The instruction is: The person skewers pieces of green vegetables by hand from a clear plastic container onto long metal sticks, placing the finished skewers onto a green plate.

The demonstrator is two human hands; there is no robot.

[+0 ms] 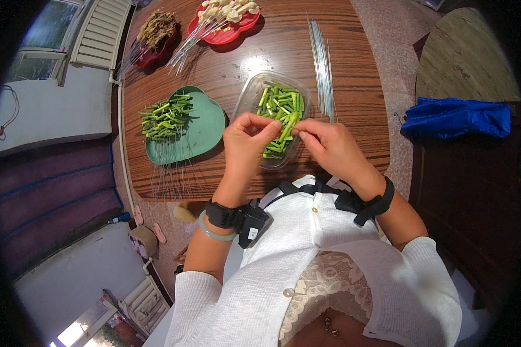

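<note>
A clear plastic container (246, 96) in front of me holds many cut green stalk pieces (282, 97). My left hand (254, 136) is above its left side, thumb and forefinger pinched together near a green piece; what lies between the fingertips is hard to make out. Close to the right side of that piece, my right hand (325, 141) has its thumb and forefinger nearly closed, and whether they grip it is unclear. On the left, a green plastic tray (208, 126) carries green pieces threaded on thin metal skewers (169, 152), whose ends hang past the table edge.
Loose metal skewers (321, 65) lie on the wooden table (356, 91), right of the container. Far back are a red tray (225, 34) with pale skewered food and a red bowl (152, 58) with brown skewered food. A blue bag (456, 117) sits at the right, beyond the table.
</note>
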